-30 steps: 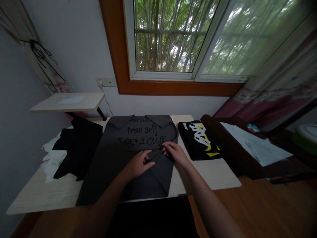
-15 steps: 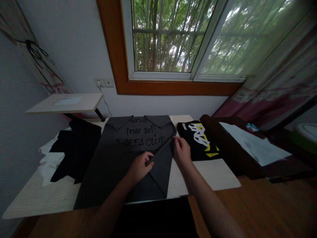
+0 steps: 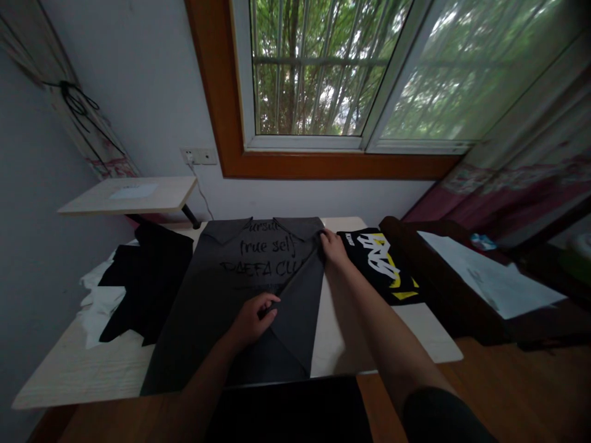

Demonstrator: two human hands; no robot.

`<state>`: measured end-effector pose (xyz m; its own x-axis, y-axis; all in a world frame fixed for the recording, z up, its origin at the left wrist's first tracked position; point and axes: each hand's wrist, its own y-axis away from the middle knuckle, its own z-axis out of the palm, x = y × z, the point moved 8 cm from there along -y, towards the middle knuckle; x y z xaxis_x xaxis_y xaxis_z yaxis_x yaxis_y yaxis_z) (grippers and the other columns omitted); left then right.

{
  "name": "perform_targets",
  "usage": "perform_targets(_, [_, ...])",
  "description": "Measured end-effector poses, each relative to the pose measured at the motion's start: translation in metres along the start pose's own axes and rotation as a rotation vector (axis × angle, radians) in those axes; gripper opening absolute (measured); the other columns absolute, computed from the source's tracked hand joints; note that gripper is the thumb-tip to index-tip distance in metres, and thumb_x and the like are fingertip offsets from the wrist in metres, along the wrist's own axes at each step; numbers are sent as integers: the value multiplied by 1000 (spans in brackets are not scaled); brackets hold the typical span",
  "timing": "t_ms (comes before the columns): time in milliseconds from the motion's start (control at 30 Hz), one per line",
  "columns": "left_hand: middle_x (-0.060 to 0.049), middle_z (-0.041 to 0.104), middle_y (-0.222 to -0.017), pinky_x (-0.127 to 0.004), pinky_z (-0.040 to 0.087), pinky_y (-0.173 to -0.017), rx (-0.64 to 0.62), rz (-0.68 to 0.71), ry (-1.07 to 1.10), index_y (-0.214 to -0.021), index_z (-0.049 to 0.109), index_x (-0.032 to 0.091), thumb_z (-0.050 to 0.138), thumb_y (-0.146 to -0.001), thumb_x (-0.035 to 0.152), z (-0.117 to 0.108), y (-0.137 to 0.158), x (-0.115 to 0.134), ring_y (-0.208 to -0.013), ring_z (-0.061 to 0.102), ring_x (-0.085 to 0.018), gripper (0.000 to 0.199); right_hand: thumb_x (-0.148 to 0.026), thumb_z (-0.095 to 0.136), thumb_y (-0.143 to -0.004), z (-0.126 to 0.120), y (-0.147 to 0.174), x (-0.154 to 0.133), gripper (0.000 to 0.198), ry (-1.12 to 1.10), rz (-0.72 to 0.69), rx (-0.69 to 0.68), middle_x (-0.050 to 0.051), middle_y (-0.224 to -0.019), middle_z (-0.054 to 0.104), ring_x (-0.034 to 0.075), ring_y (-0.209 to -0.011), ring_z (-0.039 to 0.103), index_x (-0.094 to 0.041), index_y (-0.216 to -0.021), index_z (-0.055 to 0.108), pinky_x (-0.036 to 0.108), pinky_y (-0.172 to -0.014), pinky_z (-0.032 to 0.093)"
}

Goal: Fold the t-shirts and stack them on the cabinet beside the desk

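Observation:
A dark grey T-shirt (image 3: 198, 335) with black lettering lies on the table, its right side folded inward in a triangular flap. My left hand (image 3: 252, 319) pinches the flap's edge near the middle of the shirt. At the shirt's right edge, just below the folded top corner, my right hand (image 3: 335, 248) has its fingers closed on the fabric. Its fingertips are partly hidden against the dark cloth. Just right of that hand is a folded black T-shirt (image 3: 383, 271) with white and yellow print.
Black clothing (image 3: 148, 277) and white clothing (image 3: 99, 314) lie heaped at the left of the pale table (image 3: 69, 369). A small raised shelf (image 3: 170, 195) stands behind them. Beyond the table's right side, a white sheet (image 3: 480, 271) rests on a dark brown surface.
My right hand has moved up along the shirt's right edge, bringing the flap's upper end with it. My left hand has shifted slightly down and left, still pinching the flap.

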<state>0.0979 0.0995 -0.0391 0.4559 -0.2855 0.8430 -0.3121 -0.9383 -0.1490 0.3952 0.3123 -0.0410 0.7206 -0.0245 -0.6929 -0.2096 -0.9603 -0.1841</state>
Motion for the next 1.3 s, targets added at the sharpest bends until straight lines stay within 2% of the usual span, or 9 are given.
perform_targets(333, [-3, 66, -85, -30, 45, -74, -55, 79, 43, -105, 73, 23, 61, -88, 25, 0, 6, 5, -79, 61, -16, 21, -35, 46, -99, 17, -46, 1, 43, 59, 103, -31, 17, -123, 70, 29, -117, 62, -15, -130, 68, 40, -105, 43])
perform_targets(467, [-5, 70, -92, -33, 48, -80, -46, 90, 112, -104, 73, 24, 61, -89, 24, -1, 6, 5, -86, 64, -18, 20, -31, 45, -99, 15, -49, 3, 38, 71, 115, -29, 18, -116, 73, 27, -110, 65, -12, -116, 75, 34, -97, 44])
perform_targets(767, [-6, 72, -89, -31, 50, -76, -68, 210, 173, -99, 74, 24, 60, -93, 28, -3, 9, 40, -83, 66, -17, 16, -25, 40, -101, 11, -45, -10, 41, 39, 92, 42, 20, -121, 71, 22, -107, 63, -7, -117, 72, 30, -94, 41])
perform_targets(867, [-5, 72, -87, -31, 50, -76, -9, 212, 165, -97, 74, 24, 60, -94, 29, -24, 12, 49, -82, 66, -17, 15, -24, 37, -101, 9, -53, -32, 43, 9, 48, 54, 21, -121, 71, 23, -110, 61, -4, -120, 70, 32, -96, 41])
perform_targets(967, [-5, 71, -82, -31, 50, -74, 71, 171, 112, -92, 74, 23, 61, -92, 31, -60, 21, 50, -79, 65, -17, 15, -26, 35, -102, 15, -66, -74, 45, -34, -48, 47, 20, -120, 70, 25, -113, 61, -4, -120, 70, 34, -100, 42])
perform_targets(1133, [-4, 69, -80, -34, 51, -78, 145, -67, -32, -81, 74, 24, 61, -87, 40, -143, 66, 12, -80, 64, -21, 22, -36, 39, -104, 61, -62, -176, 42, -125, -313, -51, 9, -123, 70, 23, -122, 57, -17, -121, 72, 36, -110, 39])
perform_targets(1167, [-5, 69, -80, -35, 51, -78, 130, -127, -50, -78, 74, 24, 61, -85, 43, -158, 79, -1, -81, 64, -22, 24, -39, 41, -104, 75, -53, -197, 40, -152, -388, -99, 6, -124, 69, 21, -123, 56, -21, -122, 71, 34, -111, 38])
perform_targets(1233, [-4, 70, -81, -36, 52, -79, 65, -263, -80, -74, 73, 24, 63, -80, 48, -179, 109, -30, -83, 64, -24, 27, -43, 41, -104, 107, -19, -235, 43, -239, -622, -324, 6, -136, 63, 21, -131, 52, -22, -134, 64, 36, -116, 34])
perform_targets(1300, [-3, 72, -85, -35, 54, -77, -21, -428, -99, -79, 75, 25, 64, -80, 51, -191, 138, -59, -81, 65, -24, 28, -45, 43, -104, 133, 19, -249, 47, -258, -738, -518, 6, -143, 59, 22, -134, 50, -24, -143, 56, 38, -117, 34])
